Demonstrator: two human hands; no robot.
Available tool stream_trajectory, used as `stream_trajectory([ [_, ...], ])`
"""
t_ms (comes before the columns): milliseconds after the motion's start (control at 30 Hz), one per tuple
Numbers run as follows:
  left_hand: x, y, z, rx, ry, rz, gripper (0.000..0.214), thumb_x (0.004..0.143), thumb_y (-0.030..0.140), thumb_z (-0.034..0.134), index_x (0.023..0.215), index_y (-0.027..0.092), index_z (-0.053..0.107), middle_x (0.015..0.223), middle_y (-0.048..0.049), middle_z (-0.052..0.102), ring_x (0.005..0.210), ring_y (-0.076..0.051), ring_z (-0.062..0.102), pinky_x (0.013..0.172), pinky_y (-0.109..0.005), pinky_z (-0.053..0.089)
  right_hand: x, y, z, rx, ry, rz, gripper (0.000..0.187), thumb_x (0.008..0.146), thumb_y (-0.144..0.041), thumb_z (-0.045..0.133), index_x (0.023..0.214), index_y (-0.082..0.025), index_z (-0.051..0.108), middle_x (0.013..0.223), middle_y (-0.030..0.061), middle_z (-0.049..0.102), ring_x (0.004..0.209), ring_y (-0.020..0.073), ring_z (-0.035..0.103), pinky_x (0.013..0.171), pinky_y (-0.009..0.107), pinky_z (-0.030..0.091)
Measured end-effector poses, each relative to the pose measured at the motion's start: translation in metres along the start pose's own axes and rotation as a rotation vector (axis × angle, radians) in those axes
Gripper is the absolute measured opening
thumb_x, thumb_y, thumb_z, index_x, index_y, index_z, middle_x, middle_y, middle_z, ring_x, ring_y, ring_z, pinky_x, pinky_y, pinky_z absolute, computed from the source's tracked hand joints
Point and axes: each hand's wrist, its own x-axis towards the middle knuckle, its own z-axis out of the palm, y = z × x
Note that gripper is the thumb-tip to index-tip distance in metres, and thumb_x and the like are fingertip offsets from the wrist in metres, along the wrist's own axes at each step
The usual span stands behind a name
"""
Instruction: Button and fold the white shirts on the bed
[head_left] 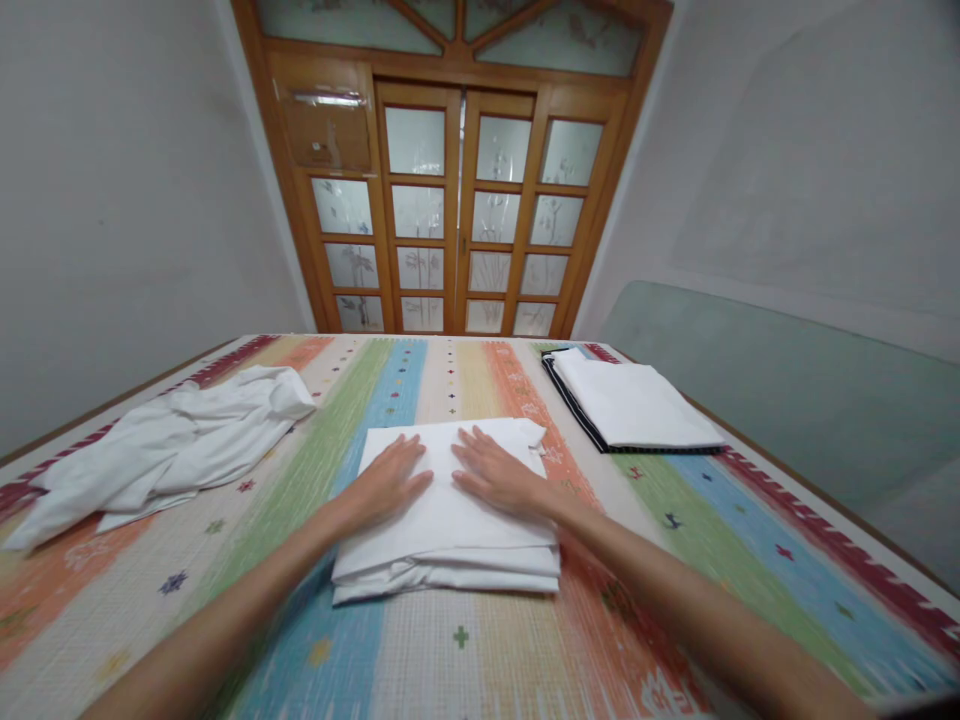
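A folded white cloth [450, 545] lies in front of me on the striped bedspread [420, 650]. My left hand [386, 482] rests flat on its left half, fingers stretched out. Beside it my right hand [499, 475] also lies flat on the cloth, fingers spread and pointing toward the left hand. Neither hand grips anything.
A crumpled white garment [165, 445] lies unfolded at the left. At the right sits a neatly folded stack [634, 405], white on top of a dark-edged piece. Wooden glass-paned doors [457, 210] stand beyond the bed, with plain walls on both sides.
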Motion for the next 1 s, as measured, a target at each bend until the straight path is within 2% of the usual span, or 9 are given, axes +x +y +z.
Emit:
stream_trajectory([
  [67,-0.013,0.001,0.013,0.112,-0.086,0.084,0.056,0.086,0.049,0.051,0.134,0.021,0.05,0.152,-0.0094,0.034,0.144,-0.027,0.019,0.117,-0.044,0.009,-0.01,-0.014,0.007,0.013,-0.053,-0.064,0.063,0.097,-0.054,0.032,0.148,-0.018,0.032,0.155,0.0113,0.024,0.144,0.0275,0.01,0.116,0.048,0.013],
  [167,-0.028,0.001,0.02,0.234,-0.133,0.154,0.063,0.092,0.052,0.039,0.146,0.022,0.033,0.156,-0.0071,0.023,0.146,-0.024,0.01,0.118,-0.043,0.003,-0.025,-0.02,0.006,0.016,-0.081,-0.083,0.062,0.097,-0.054,0.031,0.15,-0.023,0.026,0.156,0.0075,0.02,0.145,0.0258,0.007,0.117,0.049,0.009],
  [367,-0.039,0.008,0.003,0.301,-0.299,0.207,0.077,0.087,0.061,0.042,0.151,0.025,0.017,0.158,-0.0066,0.012,0.146,-0.029,0.004,0.117,-0.05,0.002,-0.047,-0.034,-0.018,0.06,-0.204,-0.036,0.078,0.091,-0.064,0.037,0.151,-0.015,0.024,0.156,0.014,0.015,0.144,0.0296,0.007,0.117,0.05,0.01],
  [467,-0.046,0.013,-0.007,0.306,-0.409,0.256,0.079,0.086,0.064,0.043,0.151,0.029,0.013,0.158,-0.0053,0.008,0.146,-0.03,0.004,0.117,-0.052,0.005,-0.06,-0.049,-0.028,0.044,-0.231,-0.118,0.083,0.085,-0.067,0.046,0.148,-0.014,0.032,0.153,0.0174,0.025,0.142,0.0304,0.021,0.116,0.048,0.018],
  [567,-0.055,0.019,-0.015,0.329,-0.478,0.32,0.082,0.083,0.065,0.048,0.15,0.03,0.018,0.157,-0.0051,0.014,0.145,-0.03,0.01,0.117,-0.053,0.012,-0.067,-0.06,-0.031,-0.041,-0.227,-0.162,0.063,0.086,-0.054,0.054,0.134,-0.012,0.049,0.142,0.0191,0.044,0.131,0.0304,0.042,0.107,0.046,0.035],
  [633,-0.061,0.024,-0.015,0.355,-0.468,0.34,0.075,0.085,0.062,0.049,0.148,0.03,0.026,0.156,-0.0053,0.022,0.144,-0.03,0.016,0.116,-0.052,0.017,-0.068,-0.064,-0.028,-0.116,-0.216,-0.181,0.042,0.088,-0.035,0.053,0.123,-0.012,0.055,0.134,0.018,0.053,0.123,0.0275,0.051,0.098,0.042,0.044],
  [733,-0.068,0.031,-0.01,0.386,-0.411,0.357,0.057,0.091,0.048,0.045,0.144,0.028,0.037,0.152,-0.0043,0.033,0.142,-0.025,0.024,0.116,-0.047,0.024,-0.067,-0.069,-0.019,-0.22,-0.174,-0.213,0.03,0.088,-0.018,0.05,0.116,-0.012,0.056,0.125,0.0174,0.059,0.116,0.0245,0.056,0.092,0.038,0.048],
  [867,-0.073,0.036,0.002,0.439,-0.351,0.371,0.055,0.09,0.035,0.049,0.143,0.025,0.038,0.151,-0.0055,0.037,0.141,-0.023,0.027,0.116,-0.046,0.026,-0.065,-0.076,-0.011,-0.321,-0.119,-0.234,0.021,0.089,-0.009,0.045,0.106,-0.013,0.057,0.11,0.0153,0.065,0.104,0.0217,0.062,0.087,0.034,0.051],
  [1000,-0.075,0.035,0.009,0.494,-0.305,0.387,0.064,0.086,0.029,0.051,0.146,0.024,0.03,0.152,-0.0057,0.034,0.142,-0.023,0.025,0.116,-0.045,0.026,-0.067,-0.081,-0.015,-0.366,-0.001,-0.257,0.018,0.092,-0.008,0.043,0.103,-0.014,0.056,0.107,0.0145,0.066,0.099,0.0207,0.064,0.086,0.033,0.052],
])
